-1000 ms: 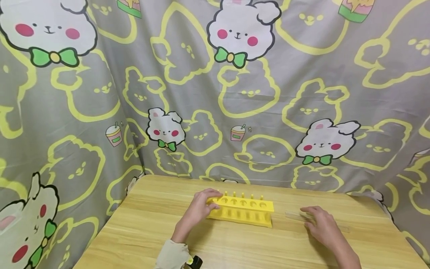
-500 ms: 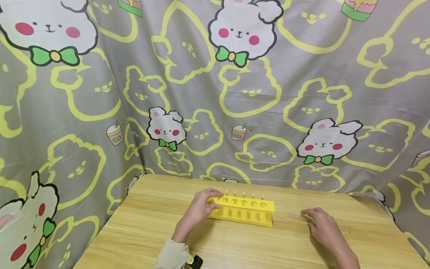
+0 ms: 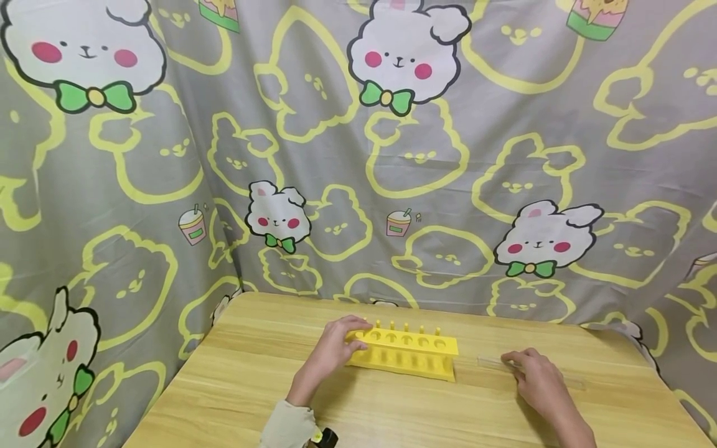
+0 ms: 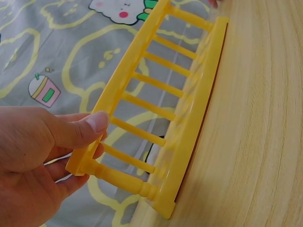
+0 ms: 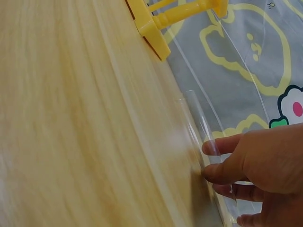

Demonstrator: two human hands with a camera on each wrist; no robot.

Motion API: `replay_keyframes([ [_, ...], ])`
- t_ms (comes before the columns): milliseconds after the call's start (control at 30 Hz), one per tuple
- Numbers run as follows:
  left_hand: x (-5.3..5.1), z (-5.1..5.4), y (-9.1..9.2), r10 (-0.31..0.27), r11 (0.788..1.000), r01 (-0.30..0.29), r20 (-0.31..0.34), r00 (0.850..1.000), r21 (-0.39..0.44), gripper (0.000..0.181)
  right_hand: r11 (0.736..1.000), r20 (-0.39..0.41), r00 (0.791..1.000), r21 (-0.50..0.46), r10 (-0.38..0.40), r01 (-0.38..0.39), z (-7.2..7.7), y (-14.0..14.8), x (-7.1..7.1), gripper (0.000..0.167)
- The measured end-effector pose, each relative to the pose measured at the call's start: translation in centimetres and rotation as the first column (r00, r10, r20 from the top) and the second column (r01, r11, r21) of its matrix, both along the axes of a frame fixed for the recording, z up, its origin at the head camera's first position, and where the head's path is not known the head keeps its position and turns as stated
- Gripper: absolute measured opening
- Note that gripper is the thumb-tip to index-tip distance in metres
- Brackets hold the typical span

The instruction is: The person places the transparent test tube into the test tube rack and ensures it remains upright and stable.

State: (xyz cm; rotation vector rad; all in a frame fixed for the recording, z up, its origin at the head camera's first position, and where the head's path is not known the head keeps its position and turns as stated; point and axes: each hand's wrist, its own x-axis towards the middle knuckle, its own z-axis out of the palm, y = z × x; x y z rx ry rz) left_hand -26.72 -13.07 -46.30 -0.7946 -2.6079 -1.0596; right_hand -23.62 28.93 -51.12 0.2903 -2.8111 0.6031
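A yellow test tube rack (image 3: 400, 370) with round holes and a row of pegs stands on the wooden table. My left hand (image 3: 334, 342) holds its left end; in the left wrist view the thumb (image 4: 97, 122) lies on the top plate and the fingers go beneath it. Right of the rack lies a clear test tube (image 3: 488, 360), hard to make out against the wood. Thumb and fingertips of my right hand (image 3: 540, 379) pinch it at its middle, as the right wrist view shows, where the tube (image 5: 195, 106) points toward the rack.
The wooden table (image 3: 235, 354) ends at a grey curtain (image 3: 330, 155) with rabbit prints, hanging behind and at both sides. A black object (image 3: 327, 437) shows by the left sleeve (image 3: 288, 426) at the bottom edge.
My right hand has lowered slightly, and its fingers have closed in on the test tube. The left hand and the rack stay where they were.
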Motion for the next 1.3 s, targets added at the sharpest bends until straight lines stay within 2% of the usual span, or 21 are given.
replay_keyframes([
  [200,0.0,0.0,0.0,-0.004,1.000,0.003,-0.022,1.000,-0.009,0.037,1.000,-0.011,1.000,-0.006,0.000,0.000,0.0,0.0,0.0,0.030],
  [633,0.1,-0.1,0.0,-0.006,1.000,0.006,-0.018,1.000,-0.005,0.036,0.998,-0.062,0.998,-0.061,0.003,-0.007,0.5,0.4,0.6,0.036],
  [867,0.0,-0.1,0.1,0.003,1.000,-0.003,-0.003,1.000,-0.001,0.036,0.997,-0.128,0.992,-0.079,0.012,-0.022,0.9,0.7,0.4,0.037],
  [1033,0.1,-0.1,0.1,0.006,1.000,-0.006,0.010,1.000,0.003,0.036,0.993,-0.204,0.979,-0.111,0.009,-0.032,1.1,0.4,0.6,0.039],
  [1167,0.1,-0.1,0.0,0.003,1.000,-0.003,-0.001,1.000,0.001,0.037,0.990,-0.255,0.967,-0.136,-0.004,-0.032,1.6,-0.1,0.8,0.040],
  [1300,0.0,-0.1,0.1,-0.004,1.000,0.004,-0.013,1.000,0.001,0.037,0.987,-0.273,0.962,-0.155,-0.013,-0.031,2.1,-0.3,0.9,0.042],
])
